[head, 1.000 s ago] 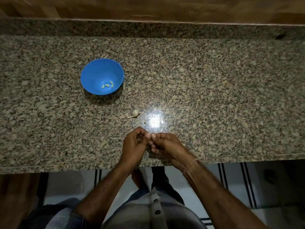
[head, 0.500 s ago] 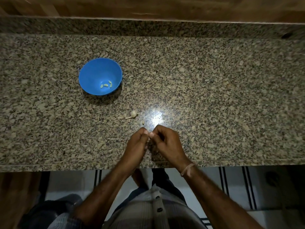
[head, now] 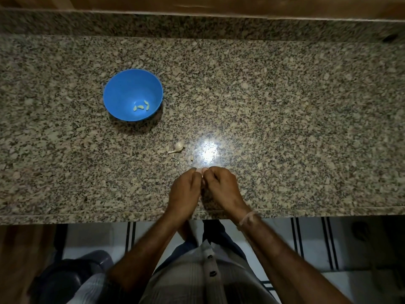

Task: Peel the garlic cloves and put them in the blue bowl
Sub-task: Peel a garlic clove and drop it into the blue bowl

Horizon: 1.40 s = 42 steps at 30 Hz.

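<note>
Clove [head: 201, 171] pinched between the fingertips of both hands, mostly hidden, only a pale sliver showing where the tips meet; held just above the counter [head: 285, 128], near its front edge; left hand [head: 185, 191] curled, thumb and forefinger clamped on the clove from the left; right hand [head: 221, 187] curled likewise, fingertips clamped on it from the right, knuckles up; the two hands touching at the tips; peeled or not, impossible to tell.

Bowl [head: 122, 91] well apart, far and to the left of the hands, upright; three peeled cloves [head: 141, 107] lying close together on its bottom, toward the near right side.

Garlic head [head: 178, 146] with a short stalk lying on the counter between bowl and hands, nearer the hands; small pale scrap [head: 192, 158] just beside it, close ahead of the fingertips; bright glare [head: 209, 151] on the stone right of the scrap.

Thin band [head: 247, 218] on the right wrist.
</note>
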{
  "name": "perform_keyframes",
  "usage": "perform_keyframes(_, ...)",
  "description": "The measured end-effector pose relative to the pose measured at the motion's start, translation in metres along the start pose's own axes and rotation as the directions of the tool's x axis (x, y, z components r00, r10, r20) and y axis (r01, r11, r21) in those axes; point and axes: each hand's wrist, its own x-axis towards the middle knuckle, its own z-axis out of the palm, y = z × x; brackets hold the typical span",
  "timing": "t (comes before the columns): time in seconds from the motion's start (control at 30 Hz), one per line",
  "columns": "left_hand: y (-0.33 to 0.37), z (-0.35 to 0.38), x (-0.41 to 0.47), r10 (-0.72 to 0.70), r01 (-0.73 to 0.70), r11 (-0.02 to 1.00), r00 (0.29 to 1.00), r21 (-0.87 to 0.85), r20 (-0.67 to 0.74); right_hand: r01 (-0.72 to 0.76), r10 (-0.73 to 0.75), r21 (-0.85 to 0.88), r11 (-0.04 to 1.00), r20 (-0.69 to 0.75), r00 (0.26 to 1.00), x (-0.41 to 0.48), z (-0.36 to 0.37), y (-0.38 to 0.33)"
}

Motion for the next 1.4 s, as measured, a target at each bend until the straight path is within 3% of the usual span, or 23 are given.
perform_keyframes(0.07, 0.001, 0.0, 0.005, -0.176, 0.194, 0.963, 0.978, -0.189, 0.109, 0.13, -0.135, -0.178, 0.975, -0.018, 0.991, -0.001, 0.002, -0.001)
perform_keyframes(0.17, 0.004, -0.003, 0.012, -0.429, 0.556, 0.72, 0.828, -0.416, 0.362, 0.269, -0.288, -0.355, 0.895, -0.001, 0.958, -0.002, 0.001, -0.005)
perform_keyframes(0.27, -0.007, -0.001, 0.013, -0.169, 0.172, 0.984, 0.983, -0.047, 0.065, 0.067, -0.063, -0.112, 0.991, 0.039, 0.997, 0.008, 0.001, 0.0)
perform_keyframes(0.3, -0.01, -0.001, 0.011, -0.081, 0.081, 0.991, 0.997, 0.103, 0.0, -0.034, 0.035, -0.014, 0.999, 0.069, 0.997, 0.01, 0.002, 0.002)
perform_keyframes(0.37, -0.007, -0.001, 0.011, -0.125, 0.125, 0.991, 0.992, -0.049, 0.005, 0.041, -0.039, -0.045, 0.998, 0.036, 0.999, 0.008, 0.005, 0.0)
perform_keyframes(0.43, -0.003, -0.001, 0.021, -0.391, 0.452, 0.775, 0.892, -0.442, 0.226, 0.275, -0.29, -0.26, 0.926, -0.02, 0.957, 0.004, 0.008, -0.001)
perform_keyframes(0.47, -0.001, -0.004, 0.024, -0.481, 0.615, 0.595, 0.788, -0.517, 0.385, 0.356, -0.378, -0.332, 0.874, -0.002, 0.926, 0.004, 0.006, 0.001)
perform_keyframes(0.5, 0.0, -0.008, 0.025, -0.496, 0.679, 0.531, 0.734, -0.507, 0.464, 0.405, -0.427, -0.353, 0.844, 0.016, 0.904, 0.006, 0.004, 0.0)
perform_keyframes(0.53, 0.001, -0.009, 0.024, -0.473, 0.636, 0.623, 0.769, -0.455, 0.429, 0.399, -0.418, -0.324, 0.858, 0.012, 0.908, 0.007, 0.004, 0.001)
perform_keyframes(0.6, -0.007, -0.006, 0.02, -0.214, 0.23, 0.965, 0.968, -0.126, 0.128, 0.186, -0.186, -0.072, 0.98, -0.001, 0.982, 0.01, 0.005, -0.001)
perform_keyframes(0.67, -0.015, -0.004, 0.019, 0.101, -0.094, 0.978, 0.995, 0.188, -0.027, -0.152, 0.127, 0.285, 0.946, 0.102, 0.987, 0.012, 0.007, -0.004)
perform_keyframes(0.7, -0.014, -0.002, 0.018, 0.128, -0.119, 0.977, 0.991, 0.179, -0.04, -0.212, 0.178, 0.343, 0.915, 0.129, 0.976, 0.01, 0.009, -0.006)
perform_keyframes(0.77, -0.007, -0.002, 0.021, -0.073, 0.073, 0.992, 0.997, -0.098, 0.001, -0.021, 0.018, 0.127, 0.992, 0.026, 1.0, 0.007, 0.011, -0.005)
perform_keyframes(0.83, 0.0, -0.004, 0.023, -0.396, 0.491, 0.74, 0.871, -0.46, 0.291, 0.213, -0.223, -0.15, 0.965, -0.052, 0.973, 0.006, 0.009, 0.0)
perform_keyframes(0.9, 0.005, -0.009, 0.024, -0.479, 0.709, 0.438, 0.705, -0.553, 0.523, 0.354, -0.373, -0.25, 0.901, -0.032, 0.927, 0.005, 0.008, 0.003)
perform_keyframes(0.93, 0.004, -0.011, 0.023, -0.476, 0.739, 0.38, 0.672, -0.556, 0.567, 0.384, -0.405, -0.275, 0.881, -0.02, 0.914, 0.006, 0.008, 0.007)
perform_keyframes(1.0, 0.001, -0.009, 0.022, -0.461, 0.672, 0.524, 0.74, -0.523, 0.49, 0.342, -0.352, -0.231, 0.911, 0.0, 0.936, 0.006, 0.007, 0.007)
perform_keyframes(1.07, -0.005, -0.006, 0.017, -0.273, 0.316, 0.918, 0.942, -0.24, 0.193, 0.119, -0.117, -0.057, 0.991, 0.038, 0.992, 0.008, 0.006, 0.006)
perform_keyframes(1.1, -0.01, -0.004, 0.016, -0.1, 0.1, 0.995, 0.993, 0.006, 0.063, -0.054, 0.045, 0.111, 0.992, 0.085, 0.995, 0.01, 0.006, 0.004)
perform_keyframes(1.2, -0.018, -0.001, 0.015, 0.164, -0.144, 0.945, 0.986, 0.292, -0.043, -0.424, 0.332, 0.474, 0.771, 0.268, 0.904, 0.01, 0.005, -0.006)
perform_keyframes(1.27, -0.015, -0.002, 0.017, 0.019, -0.021, 0.997, 1.0, 0.072, 0.024, -0.194, 0.162, 0.29, 0.937, 0.133, 0.978, 0.007, 0.007, -0.003)
perform_keyframes(1.3, -0.009, -0.003, 0.018, -0.15, 0.168, 0.972, 0.982, -0.167, 0.115, 0.001, -0.005, 0.102, 0.995, 0.039, 0.999, 0.005, 0.009, 0.001)
perform_keyframes(1.4, 0.002, -0.012, 0.026, -0.461, 0.696, 0.485, 0.718, -0.529, 0.522, 0.334, -0.35, -0.177, 0.926, -0.067, 0.934, 0.004, 0.012, 0.003)
